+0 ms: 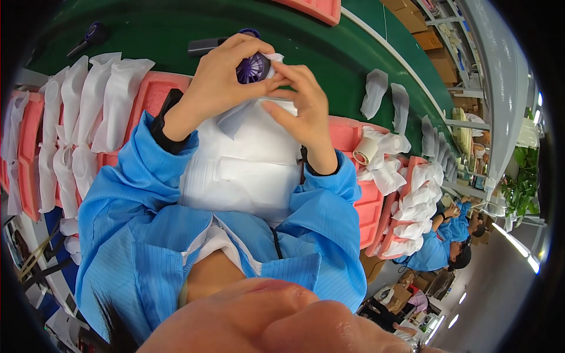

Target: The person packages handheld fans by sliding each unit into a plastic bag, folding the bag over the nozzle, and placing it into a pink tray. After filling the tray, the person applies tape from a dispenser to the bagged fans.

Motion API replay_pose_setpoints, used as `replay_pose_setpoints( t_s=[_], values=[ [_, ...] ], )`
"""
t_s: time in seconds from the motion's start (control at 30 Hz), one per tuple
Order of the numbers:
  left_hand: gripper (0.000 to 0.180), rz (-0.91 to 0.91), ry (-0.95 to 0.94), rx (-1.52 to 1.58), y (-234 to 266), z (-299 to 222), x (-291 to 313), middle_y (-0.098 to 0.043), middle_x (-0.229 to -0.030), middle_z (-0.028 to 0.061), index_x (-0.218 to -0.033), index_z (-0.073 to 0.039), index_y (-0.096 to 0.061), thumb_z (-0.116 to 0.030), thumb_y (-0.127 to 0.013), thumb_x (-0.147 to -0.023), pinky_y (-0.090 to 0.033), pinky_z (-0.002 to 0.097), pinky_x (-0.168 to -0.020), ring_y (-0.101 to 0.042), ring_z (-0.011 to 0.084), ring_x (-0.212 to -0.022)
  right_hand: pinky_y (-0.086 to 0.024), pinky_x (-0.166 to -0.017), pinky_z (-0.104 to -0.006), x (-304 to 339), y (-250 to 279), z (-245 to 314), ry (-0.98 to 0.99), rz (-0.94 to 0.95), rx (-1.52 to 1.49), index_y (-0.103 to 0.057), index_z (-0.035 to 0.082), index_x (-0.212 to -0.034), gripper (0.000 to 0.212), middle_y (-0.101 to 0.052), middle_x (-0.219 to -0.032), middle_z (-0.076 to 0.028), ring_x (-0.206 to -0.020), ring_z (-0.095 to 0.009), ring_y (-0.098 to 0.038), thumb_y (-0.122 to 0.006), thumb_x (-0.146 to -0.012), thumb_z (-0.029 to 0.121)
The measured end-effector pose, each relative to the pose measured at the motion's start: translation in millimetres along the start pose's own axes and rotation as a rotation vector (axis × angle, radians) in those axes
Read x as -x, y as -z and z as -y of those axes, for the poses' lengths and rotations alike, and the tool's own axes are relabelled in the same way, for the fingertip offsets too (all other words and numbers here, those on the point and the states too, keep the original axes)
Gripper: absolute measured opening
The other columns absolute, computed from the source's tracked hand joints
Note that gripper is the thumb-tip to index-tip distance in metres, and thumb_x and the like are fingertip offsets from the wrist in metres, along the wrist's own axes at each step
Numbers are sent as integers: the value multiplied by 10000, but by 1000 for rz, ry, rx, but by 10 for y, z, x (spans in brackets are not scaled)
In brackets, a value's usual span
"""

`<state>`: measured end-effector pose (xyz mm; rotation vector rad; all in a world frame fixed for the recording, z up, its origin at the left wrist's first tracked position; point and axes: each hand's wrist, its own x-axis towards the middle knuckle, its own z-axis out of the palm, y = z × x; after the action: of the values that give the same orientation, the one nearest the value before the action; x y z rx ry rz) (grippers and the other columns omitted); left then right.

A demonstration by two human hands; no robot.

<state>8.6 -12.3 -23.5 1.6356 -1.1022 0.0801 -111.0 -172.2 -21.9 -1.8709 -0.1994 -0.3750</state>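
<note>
My left hand (226, 73) is closed around a small dark handheld fan, whose round purple grille (252, 69) with radial slats faces up. My right hand (303, 97) is at the fan's right edge, fingertips on a bit of white wrap (275, 58) there, with the thumb held lower and apart. A translucent white sleeve (235, 117) hangs below my left hand, and the fan's lower part is hidden. Under my hands lies a stack of flat white foam sleeves (244, 170). Just beyond my left hand lies a dark handle (204, 47), beside a purple ring (250, 32).
The green table (329, 65) bears another dark fan (91, 36) at far left and white-wrapped pieces (375, 93) at right. Pink foam trays (152, 97) with several wrapped items flank me. A roll of tape (366, 150) sits at right. Co-workers in blue (438, 247) sit farther right.
</note>
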Motion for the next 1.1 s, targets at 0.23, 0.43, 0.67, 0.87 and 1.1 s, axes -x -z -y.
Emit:
replay_pose_setpoints(
  t_s=[0.23,0.43,0.67,0.87,1.1],
  values=[
    [457,-73,195,579,-26,-150,-21,-520,-1165,70,-1152,-103,-590,-126,-776,-736,-493,307,-795,-577,215,-972,-506,-798,-315,-22,-49,-58,-73,-104,-61,-480,-4,-1274,640,-589,-1109,-108,-963,-209,-604,-767,-704,40],
    [434,-272,-7,126,17,-207,17,-424,-1350,98,-1112,-55,-591,-104,-794,-732,-440,303,-899,-515,217,-1118,-480,-769,-296,-22,-98,-30,-169,-167,243,-566,-3,-1124,432,-633,-982,-65,-897,-190,-623,-708,-718,49],
    [212,-242,-127,-10,11,-272,18,-503,-1248,89,-856,-31,-645,-112,-793,-727,-425,325,-920,-500,207,-1135,-474,-665,-272,2,-137,20,-94,-192,166,-557,-12,-1130,420,-626,-887,-74,-762,-167,-617,-643,-723,45],
    [183,-226,66,300,108,-77,-25,-543,-1127,67,-814,-24,-638,-97,-780,-725,-419,314,-909,-525,185,-1062,-433,-493,-266,9,97,267,-600,205,-581,-542,-61,-1083,418,-582,-785,-89,-555,-146,-550,-630,-714,113],
    [118,-257,130,154,3,-178,17,-534,-1055,18,-836,-14,-645,-94,-725,-803,-404,267,-884,-522,127,-954,-364,-388,-255,-51,-30,350,-483,-153,-407,-514,-92,-1047,445,-523,-678,-100,-429,-131,-461,-624,-711,179]
  ],
)
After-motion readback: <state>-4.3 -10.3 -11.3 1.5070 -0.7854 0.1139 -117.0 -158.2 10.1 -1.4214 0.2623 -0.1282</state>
